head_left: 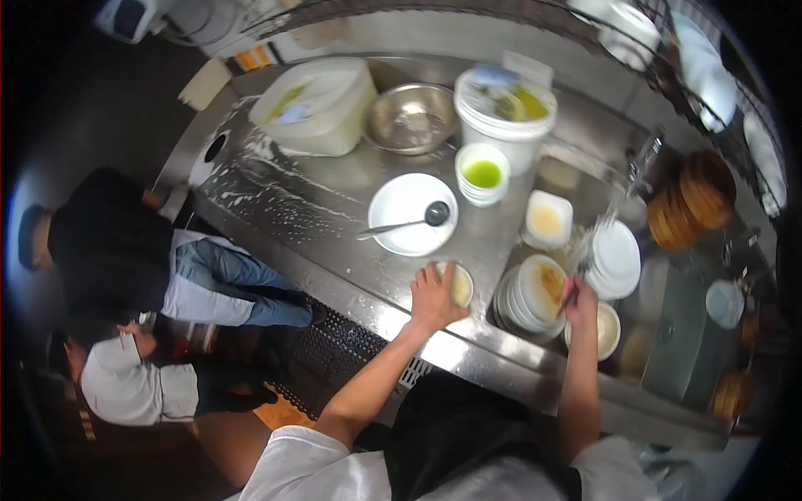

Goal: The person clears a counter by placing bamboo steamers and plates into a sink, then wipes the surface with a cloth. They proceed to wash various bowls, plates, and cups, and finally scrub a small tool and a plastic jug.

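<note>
My left hand (433, 299) is closed around the rim of a small white bowl (461, 288) with yellowish contents, at the counter's front edge. My right hand (582, 302) has its fingers pinched at the edge of a stack of white plates (516, 302); whatever is between them is too small to make out. Brown food residue (550, 282) lies on the top plate. Below that hand sits a round bowl (603, 332) with pale contents. Behind the stack are a square white dish (548, 219) with yellowish residue and a pile of white plates (614, 259).
A ladle (401, 228) rests on a white plate (413, 238). Farther back stand a plastic tub (338, 100), a metal bowl (411, 121), a white bucket (501, 134) and stacked bowls (482, 192) holding green liquid. Bamboo steamers (689, 204) are at right. Two people (117, 242) stand left.
</note>
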`<state>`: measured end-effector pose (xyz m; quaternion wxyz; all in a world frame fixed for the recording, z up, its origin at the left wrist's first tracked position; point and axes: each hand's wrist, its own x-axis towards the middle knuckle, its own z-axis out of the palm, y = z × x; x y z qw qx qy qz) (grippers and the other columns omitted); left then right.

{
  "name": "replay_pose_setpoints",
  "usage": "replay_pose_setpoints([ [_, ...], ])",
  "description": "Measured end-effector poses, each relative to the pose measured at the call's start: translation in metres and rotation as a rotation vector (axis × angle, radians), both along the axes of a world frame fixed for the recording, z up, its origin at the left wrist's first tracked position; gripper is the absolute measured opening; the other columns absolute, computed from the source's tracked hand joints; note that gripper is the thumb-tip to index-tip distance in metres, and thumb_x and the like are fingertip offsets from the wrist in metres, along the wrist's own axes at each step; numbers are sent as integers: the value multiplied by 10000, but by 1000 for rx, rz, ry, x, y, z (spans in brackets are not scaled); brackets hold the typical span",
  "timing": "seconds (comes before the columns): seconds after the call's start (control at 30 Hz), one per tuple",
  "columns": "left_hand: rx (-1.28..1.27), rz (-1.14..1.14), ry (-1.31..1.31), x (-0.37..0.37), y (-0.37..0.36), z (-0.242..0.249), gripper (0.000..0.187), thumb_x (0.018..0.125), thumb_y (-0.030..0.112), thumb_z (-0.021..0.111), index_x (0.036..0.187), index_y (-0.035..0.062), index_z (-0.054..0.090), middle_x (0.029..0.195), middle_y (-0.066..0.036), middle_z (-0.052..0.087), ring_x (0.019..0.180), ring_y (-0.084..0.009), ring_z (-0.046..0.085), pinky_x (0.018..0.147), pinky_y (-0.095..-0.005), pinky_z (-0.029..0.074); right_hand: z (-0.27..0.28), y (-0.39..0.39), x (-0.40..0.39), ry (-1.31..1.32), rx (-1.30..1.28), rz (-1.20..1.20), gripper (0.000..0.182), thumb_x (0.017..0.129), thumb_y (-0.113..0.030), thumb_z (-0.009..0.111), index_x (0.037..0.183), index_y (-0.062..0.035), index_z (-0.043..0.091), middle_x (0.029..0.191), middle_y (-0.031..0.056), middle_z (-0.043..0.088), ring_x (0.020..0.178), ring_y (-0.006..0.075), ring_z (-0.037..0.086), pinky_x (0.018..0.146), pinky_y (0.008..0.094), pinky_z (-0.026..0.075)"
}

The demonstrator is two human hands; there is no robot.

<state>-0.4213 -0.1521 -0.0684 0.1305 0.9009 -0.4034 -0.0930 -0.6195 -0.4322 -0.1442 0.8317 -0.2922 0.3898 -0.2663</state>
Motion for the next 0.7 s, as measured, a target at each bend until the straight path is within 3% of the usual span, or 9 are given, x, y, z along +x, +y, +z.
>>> replay_pose_setpoints([
  [0.07, 27, 36, 53, 2, 13, 9, 994, 602, 434, 774, 1430, 96, 339, 1340, -277, 336, 1151, -429, 374, 962, -537, 353, 86, 69, 15, 112, 73, -55, 163, 974, -192, 450, 941, -62, 543, 623, 36, 511, 492, 151, 474, 432, 286, 393],
  [0.2, -18, 82, 59, 9, 35, 9, 985, 603, 433, 776, 1423, 96, 346, 1323, -268, 347, 1156, -427, 367, 952, -532, 363, 148, 151, 80, 98, -52, 476, 234, 951, -199, 535, 1146, -69, 520, 671, 31, 533, 479, 121, 478, 382, 249, 367],
  [0.33, -152, 119, 40, 7, 38, 2, 958, 600, 416, 784, 1400, 96, 365, 1282, -254, 368, 1140, -417, 374, 936, -528, 375, 194, 195, 245, -89, -13, 693, 190, 916, -223, 622, 878, -41, 585, 661, 22, 547, 456, 112, 475, 385, 240, 351],
  [0.4, -210, 105, 67, 1, 36, 4, 954, 598, 413, 787, 1392, 91, 366, 1269, -251, 373, 1130, -412, 379, 931, -528, 376, 201, 190, 354, -479, -67, 895, 180, 920, -137, 577, 771, -35, 580, 574, 34, 528, 461, 135, 488, 419, 248, 365],
  [0.43, -220, 114, 58, -4, 33, 6, 956, 595, 410, 789, 1387, 80, 367, 1254, -251, 378, 1117, -410, 385, 930, -519, 377, 205, 181, 417, -464, 134, 908, 156, 936, -118, 525, 871, 18, 565, 702, 101, 574, 606, 182, 588, 521, 281, 491],
  [0.47, -230, 104, 62, -8, 31, 10, 956, 595, 414, 789, 1385, 79, 368, 1254, -253, 380, 1113, -412, 387, 931, -516, 377, 227, 179, 465, -467, 510, 710, 264, 960, -127, 467, 1119, 83, 472, 964, 231, 582, 898, 315, 644, 722, 370, 584],
  [0.53, -247, 86, 65, -10, 28, 17, 956, 596, 421, 788, 1383, 75, 370, 1254, -258, 382, 1105, -414, 392, 934, -511, 376, 266, 164, 507, -613, 302, 701, 434, 983, -170, 424, 1299, 96, 290, 1201, 343, 472, 1114, 452, 554, 945, 470, 518],
  [0.63, -257, 79, 98, -11, 33, 27, 983, 595, 399, 795, 1402, 51, 355, 1310, -266, 362, 1149, -423, 380, 964, -504, 368, 310, 138, 481, -553, 341, 752, 512, 992, -222, 430, 1360, 71, 226, 1288, 385, 415, 1159, 452, 530, 1001, 486, 465],
  [0.7, -243, 62, 146, -12, 30, 37, 987, 594, 389, 796, 1405, 41, 353, 1331, -265, 353, 1172, -421, 373, 969, -503, 365, 305, 130, 401, -730, -100, 786, 502, 990, -277, 456, 1344, 44, 301, 1335, 339, 422, 1157, 405, 550, 1033, 461, 435],
])
